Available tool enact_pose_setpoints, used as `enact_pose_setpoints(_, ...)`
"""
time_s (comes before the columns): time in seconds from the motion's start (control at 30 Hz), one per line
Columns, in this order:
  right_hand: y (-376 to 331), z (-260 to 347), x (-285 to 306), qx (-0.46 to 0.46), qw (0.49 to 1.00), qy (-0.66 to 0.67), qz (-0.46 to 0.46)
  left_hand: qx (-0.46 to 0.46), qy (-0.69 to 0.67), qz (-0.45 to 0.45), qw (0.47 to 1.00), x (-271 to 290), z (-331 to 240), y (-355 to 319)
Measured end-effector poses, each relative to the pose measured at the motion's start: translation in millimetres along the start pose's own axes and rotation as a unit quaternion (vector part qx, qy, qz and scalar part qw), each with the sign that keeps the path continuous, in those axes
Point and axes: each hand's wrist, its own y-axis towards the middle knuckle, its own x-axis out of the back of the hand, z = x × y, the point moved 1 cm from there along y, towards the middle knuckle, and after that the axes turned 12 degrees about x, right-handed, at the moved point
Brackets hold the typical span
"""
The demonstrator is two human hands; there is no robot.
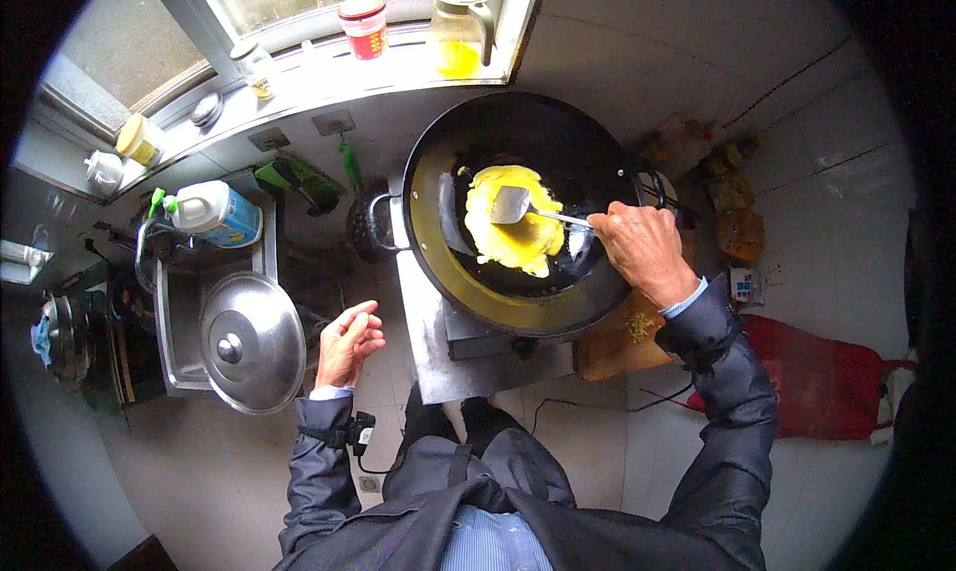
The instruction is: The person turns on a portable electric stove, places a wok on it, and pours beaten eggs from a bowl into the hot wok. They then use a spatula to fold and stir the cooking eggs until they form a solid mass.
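Head view, right hand (645,247) gripping spatula (510,205), egg (513,230)

In front of me the metal worktop (430,357) carries the burner, and on that sits my big black wok (528,208). To its right a wooden cutting board (622,344) lies with a few chopped bits on it. On my left the sink unit (171,357) bears a round steel lid (253,342), with a white detergent bottle (211,211) at its far end. Farther off, the window sill (309,78) holds a red-labelled jar (363,25), a jug of yellow oil (460,28) and a small glass jar (256,68).
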Motion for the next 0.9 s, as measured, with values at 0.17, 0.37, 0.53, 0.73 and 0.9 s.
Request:
enact_pose_setpoints(0.17,-10,6,4,-0.001,1.0,-0.005,0.016,0.001,-0.011,-0.002,1.0,5,2,1)
enact_pose_setpoints(0.37,-26,11,14,-0.006,0.999,-0.01,0.052,0.0,-0.028,0.001,1.0,8,2,4)
enact_pose_setpoints(0.53,-41,13,19,-0.009,0.998,-0.015,0.053,-0.003,-0.03,0.015,0.999,8,0,3)
enact_pose_setpoints(0.73,-62,12,24,-0.021,0.998,-0.016,0.055,0.002,-0.015,0.01,1.0,12,0,4)
enact_pose_setpoints(0.9,-77,2,28,-0.028,0.999,-0.018,0.042,-0.003,-0.012,0.015,1.0,11,1,4)
